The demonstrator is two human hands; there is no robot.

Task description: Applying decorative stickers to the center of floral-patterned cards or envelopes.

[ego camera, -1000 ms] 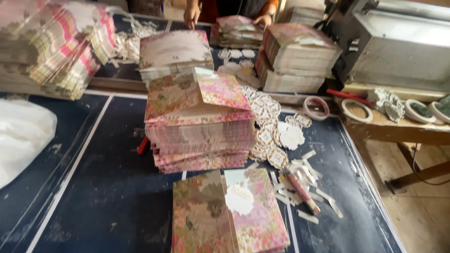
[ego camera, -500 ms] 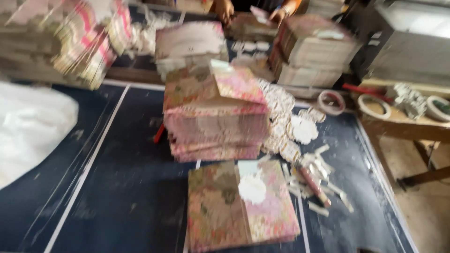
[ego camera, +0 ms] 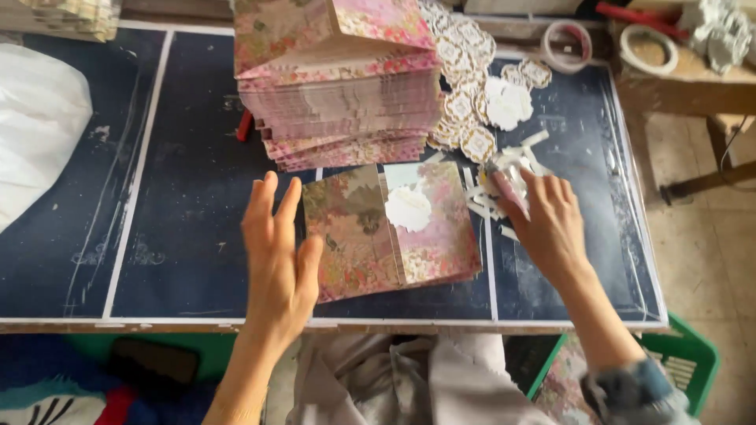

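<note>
the work looks to be at the sealing of a floral card folder [ego camera: 391, 230], which lies flat at the near middle of the tabletop [ego camera: 189, 236], a white scalloped sticker [ego camera: 408, 208] set on its centre seam. the left hand [ego camera: 277, 256] hovers open just at the folder's left edge, fingers [ego camera: 272, 206] spread and straight, holding nothing. the right hand [ego camera: 547, 224] reaches to the right of the folder into a litter of white paper strips [ego camera: 504, 169]; its fingers are curled down onto the strips, and whether they have pinched one up cannot be told. by my judgement the next move calls for a steady left hand to pin the folder flat while the right brings a piece over, placed square on the seam. beyond the folder, farther off, rises a tall stack of like folders [ego camera: 342, 86], with a spread of round gold-edged stickers [ego camera: 465, 102] to its right. the tabletop is a dark, scuffed mat crossed by white lines. a white plastic bag [ego camera: 35, 126] sits at the far left, tape rolls [ego camera: 568, 46] on a wooden bench at the far right, a green crate [ego camera: 685, 366] on the tiled floor near right.
</note>
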